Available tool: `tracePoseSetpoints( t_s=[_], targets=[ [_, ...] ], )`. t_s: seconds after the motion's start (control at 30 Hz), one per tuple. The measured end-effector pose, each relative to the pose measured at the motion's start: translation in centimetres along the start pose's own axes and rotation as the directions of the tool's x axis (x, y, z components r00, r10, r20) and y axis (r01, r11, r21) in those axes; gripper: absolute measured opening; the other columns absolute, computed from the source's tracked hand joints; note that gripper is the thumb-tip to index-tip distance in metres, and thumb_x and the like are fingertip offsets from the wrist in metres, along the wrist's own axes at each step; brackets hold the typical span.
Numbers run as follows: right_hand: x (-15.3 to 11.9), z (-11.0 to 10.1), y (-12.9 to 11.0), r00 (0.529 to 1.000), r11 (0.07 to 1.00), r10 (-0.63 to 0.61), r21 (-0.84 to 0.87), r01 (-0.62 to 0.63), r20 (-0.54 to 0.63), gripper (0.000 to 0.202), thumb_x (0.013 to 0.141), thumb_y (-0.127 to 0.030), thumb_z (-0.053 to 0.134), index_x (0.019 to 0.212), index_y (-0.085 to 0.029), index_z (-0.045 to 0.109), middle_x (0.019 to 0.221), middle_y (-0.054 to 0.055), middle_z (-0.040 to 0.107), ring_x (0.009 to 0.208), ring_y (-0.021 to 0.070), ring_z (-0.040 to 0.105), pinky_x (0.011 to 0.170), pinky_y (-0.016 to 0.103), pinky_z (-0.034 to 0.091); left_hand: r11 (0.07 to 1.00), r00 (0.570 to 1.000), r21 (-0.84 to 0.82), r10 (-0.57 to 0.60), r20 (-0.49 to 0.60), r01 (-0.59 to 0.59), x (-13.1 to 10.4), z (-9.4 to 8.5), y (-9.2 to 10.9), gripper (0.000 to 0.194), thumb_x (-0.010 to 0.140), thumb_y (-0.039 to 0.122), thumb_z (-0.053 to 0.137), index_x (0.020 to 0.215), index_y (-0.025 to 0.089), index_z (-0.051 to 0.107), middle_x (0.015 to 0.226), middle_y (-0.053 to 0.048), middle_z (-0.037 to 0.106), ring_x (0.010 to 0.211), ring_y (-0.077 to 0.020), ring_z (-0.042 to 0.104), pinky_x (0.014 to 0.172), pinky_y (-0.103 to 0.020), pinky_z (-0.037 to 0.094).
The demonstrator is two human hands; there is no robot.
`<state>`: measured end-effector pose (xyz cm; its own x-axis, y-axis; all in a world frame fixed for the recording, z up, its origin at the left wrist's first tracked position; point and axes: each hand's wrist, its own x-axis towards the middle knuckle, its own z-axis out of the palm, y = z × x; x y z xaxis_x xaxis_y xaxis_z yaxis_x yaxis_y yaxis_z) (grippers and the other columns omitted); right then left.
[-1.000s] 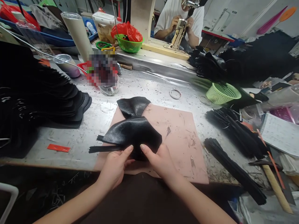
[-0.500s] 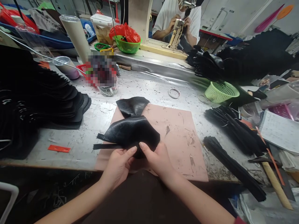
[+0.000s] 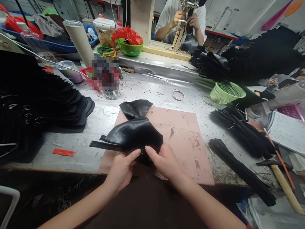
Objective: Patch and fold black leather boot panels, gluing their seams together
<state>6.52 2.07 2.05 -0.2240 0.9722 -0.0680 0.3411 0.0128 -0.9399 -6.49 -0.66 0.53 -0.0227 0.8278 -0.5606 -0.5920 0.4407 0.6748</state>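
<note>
Both hands grip a curved black leather piece (image 3: 135, 133) over the near left part of a pink board (image 3: 178, 140). My left hand (image 3: 122, 168) pinches its lower edge, thumb on top and fingers underneath. My right hand (image 3: 165, 160) holds the edge just to the right, its thumb pointing toward the left thumb. Black zipper-like strips (image 3: 105, 145) stick out from the piece to the left. Behind it, a second black leather piece (image 3: 137, 108) lies across the board's far left corner.
Stacked black pieces (image 3: 64, 105) fill the left side, near a red strip (image 3: 63, 152). Black strip bundles (image 3: 240, 171), a hammer (image 3: 286, 189) and a green basket (image 3: 227, 93) are on the right. A person works at a machine (image 3: 179, 38) beyond.
The zipper-like strips have swung slightly further left and up. My thumbs have shifted a little on the leather, which both hands still hold. The view has moved slightly.
</note>
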Motion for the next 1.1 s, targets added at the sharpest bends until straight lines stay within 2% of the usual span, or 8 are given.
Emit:
tracePoseSetpoints(
  t_s=[0.1,0.2,0.33,0.47,0.57,0.73,0.93,1.1],
  targets=[
    [0.0,-0.1,0.2,0.999,0.999,0.031,-0.013,-0.031,0.024,0.017,0.08,-0.027,0.049,0.086,-0.017,0.062,0.079,0.003,0.066,0.075,0.0202,0.062,0.065,0.029,0.048,0.994,0.995,0.057,-0.098,-0.002,0.098,0.1,-0.4,-0.2,0.03,0.059,0.021,0.076,0.087,0.012,0.067,0.079,-0.006,0.071,0.07,-0.0176,0.065,0.062,-0.024,0.052],
    [0.0,-0.3,0.8,0.995,0.996,0.092,0.01,-0.092,0.046,0.016,0.077,-0.029,0.052,0.083,-0.017,0.06,0.072,0.002,0.064,0.068,0.0187,0.061,0.058,0.027,0.047,0.991,0.998,0.123,-0.057,-0.027,0.06,0.2,-0.4,-0.3,0.029,0.058,0.026,0.077,0.083,0.013,0.068,0.075,-0.005,0.071,0.068,-0.0167,0.064,0.061,-0.023,0.052],
    [0.1,-0.4,1.5,0.982,0.984,0.17,0.045,-0.174,0.077,0.012,0.073,-0.027,0.053,0.073,-0.016,0.057,0.065,0.001,0.06,0.062,0.0163,0.058,0.054,0.025,0.045,0.982,1.0,0.187,-0.013,-0.025,0.017,0.3,-0.2,-0.6,0.029,0.059,0.034,0.075,0.074,0.011,0.068,0.07,-0.007,0.071,0.068,-0.0212,0.065,0.061,-0.027,0.052],
    [0.0,-0.5,1.4,0.974,0.975,0.21,0.064,-0.215,0.08,0.014,0.072,-0.029,0.053,0.067,-0.017,0.055,0.061,-0.001,0.056,0.058,0.0141,0.053,0.051,0.024,0.042,0.978,1.0,0.207,0.008,0.016,-0.011,0.2,-0.3,-0.8,0.03,0.063,0.036,0.072,0.081,0.012,0.067,0.076,-0.008,0.071,0.073,-0.0246,0.065,0.066,-0.031,0.053],
    [0.0,-0.6,1.1,0.967,0.967,0.234,0.083,-0.243,0.099,0.015,0.072,-0.03,0.052,0.065,-0.016,0.054,0.06,-0.001,0.054,0.057,0.0139,0.052,0.05,0.024,0.041,0.966,0.999,0.258,0.035,0.0,-0.034,0.1,-0.5,-0.9,0.03,0.063,0.033,0.073,0.084,0.012,0.066,0.08,-0.008,0.071,0.078,-0.0252,0.065,0.07,-0.032,0.053],
    [0.0,-0.6,0.9,0.971,0.972,0.208,0.083,-0.219,0.121,0.015,0.072,-0.028,0.051,0.073,-0.016,0.058,0.064,0.0,0.058,0.062,0.0159,0.055,0.055,0.026,0.044,0.969,0.998,0.239,0.069,-0.01,-0.065,0.1,-0.3,-1.1,0.031,0.064,0.033,0.072,0.086,0.011,0.067,0.077,-0.008,0.071,0.075,-0.0266,0.066,0.067,-0.033,0.053],
    [0.0,0.0,0.8,0.992,0.992,0.124,-0.024,-0.123,0.035,0.011,0.074,-0.026,0.049,0.071,-0.017,0.054,0.062,0.0,0.055,0.057,0.0146,0.053,0.049,0.024,0.041,0.984,0.993,0.136,0.114,0.024,-0.116,0.2,0.1,-1.3,0.035,0.064,0.031,0.072,0.091,0.01,0.067,0.082,-0.009,0.071,0.083,-0.0273,0.065,0.074,-0.035,0.052],
    [-0.1,-0.1,0.8,0.997,0.996,0.074,-0.058,-0.073,0.005,0.01,0.075,-0.025,0.048,0.073,-0.017,0.054,0.067,0.001,0.054,0.061,0.0147,0.053,0.052,0.025,0.043,0.944,0.987,0.291,0.153,0.043,-0.159,0.4,-0.4,-1.3,0.043,0.06,0.029,0.075,0.097,0.009,0.065,0.091,-0.011,0.07,0.09,-0.0275,0.063,0.084,-0.038,0.049]
  ],
)
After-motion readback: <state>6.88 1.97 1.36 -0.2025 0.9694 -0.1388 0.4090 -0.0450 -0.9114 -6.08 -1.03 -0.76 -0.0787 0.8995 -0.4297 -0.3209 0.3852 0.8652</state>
